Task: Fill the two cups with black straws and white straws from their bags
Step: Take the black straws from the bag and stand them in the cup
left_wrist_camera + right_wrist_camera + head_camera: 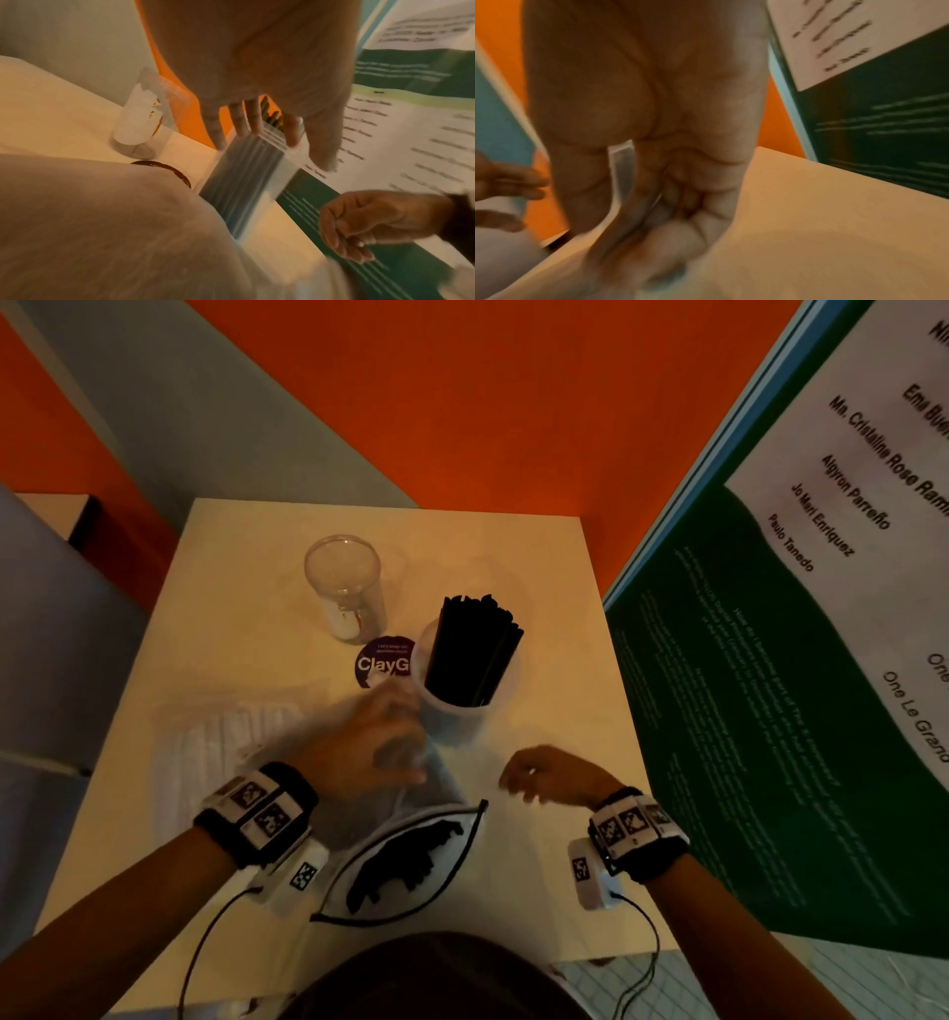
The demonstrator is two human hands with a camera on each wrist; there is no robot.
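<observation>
Black straws (475,652) upright in our cup (464,698), tips leaning away from us.

Our left hand (369,742), fingers straight, touches the cup's near side; our right hand (544,775) hangs loosely curled, holding nothing, just right of it.

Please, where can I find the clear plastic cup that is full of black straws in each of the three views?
Head: clear plastic cup of black straws, centre of the table, just beyond the left hand.
Left wrist: the cup stands at centre, under the fingertips, blurred.
Right wrist: only a sliver between thumb and fingers; likely the cup.
Shared landmark: the green and white printed poster.
</observation>
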